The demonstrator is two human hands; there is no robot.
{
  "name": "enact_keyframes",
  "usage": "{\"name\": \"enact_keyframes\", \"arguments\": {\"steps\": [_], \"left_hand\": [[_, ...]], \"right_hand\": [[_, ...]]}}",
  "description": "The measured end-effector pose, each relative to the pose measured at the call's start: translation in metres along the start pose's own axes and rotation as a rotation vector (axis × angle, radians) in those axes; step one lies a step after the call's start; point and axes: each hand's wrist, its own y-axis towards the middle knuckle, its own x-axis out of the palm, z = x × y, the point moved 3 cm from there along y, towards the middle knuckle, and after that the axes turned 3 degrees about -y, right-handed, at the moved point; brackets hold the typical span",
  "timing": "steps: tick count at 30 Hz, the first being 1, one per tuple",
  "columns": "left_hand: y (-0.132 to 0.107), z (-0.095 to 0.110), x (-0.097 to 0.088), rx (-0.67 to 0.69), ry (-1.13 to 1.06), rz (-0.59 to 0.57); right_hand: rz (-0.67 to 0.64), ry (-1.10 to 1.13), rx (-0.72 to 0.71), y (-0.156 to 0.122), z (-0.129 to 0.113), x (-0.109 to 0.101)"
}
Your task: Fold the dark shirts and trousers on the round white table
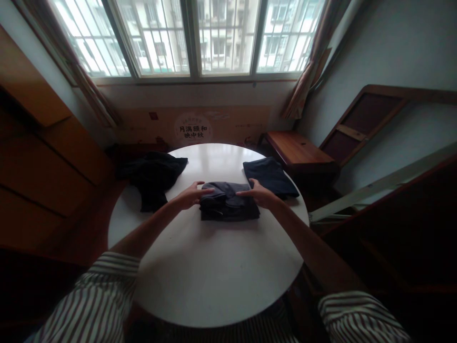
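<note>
A folded dark grey garment (230,202) lies as a compact bundle on the white round table (221,271); its exact kind does not show. My left hand (194,194) grips its left side, thumb over the top. On the opposite side my right hand (260,193) holds the bundle the same way, with the thumb on the upper layer. The undersides of the fingers are partly hidden. Behind my right hand sits a flat-folded dark navy cloth (271,177). A loose, crumpled black garment (153,174) is spread at the table's far left, partly hanging over the edge.
Beyond the table's far right stands a low wooden table (300,148). A printed cardboard panel (221,125) leans under the barred window (224,38). Wooden cabinets (32,157) line the left, and a pale diagonal bar (378,183) runs along the right.
</note>
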Motion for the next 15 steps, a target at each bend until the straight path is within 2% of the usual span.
{"name": "enact_keyframes", "arguments": {"steps": [3,7,11,13,15], "left_hand": [[0.002,-0.010,-0.005,0.039,0.027,-0.056],[-0.003,-0.012,-0.012,0.036,-0.049,-0.116],[-0.005,-0.028,-0.022,0.034,-0.017,-0.132],[-0.006,-0.038,-0.028,0.060,0.049,-0.086],[-0.010,-0.043,-0.033,0.125,0.167,-0.006]], "right_hand": [[-0.036,0.055,0.079,0.007,-0.001,-0.004],[-0.043,0.133,0.098,0.005,-0.005,-0.015],[-0.129,0.148,0.121,-0.001,0.013,-0.019],[-0.139,0.054,0.069,-0.006,0.021,-0.022],[-0.072,-0.193,-0.058,-0.013,0.021,-0.023]]}}
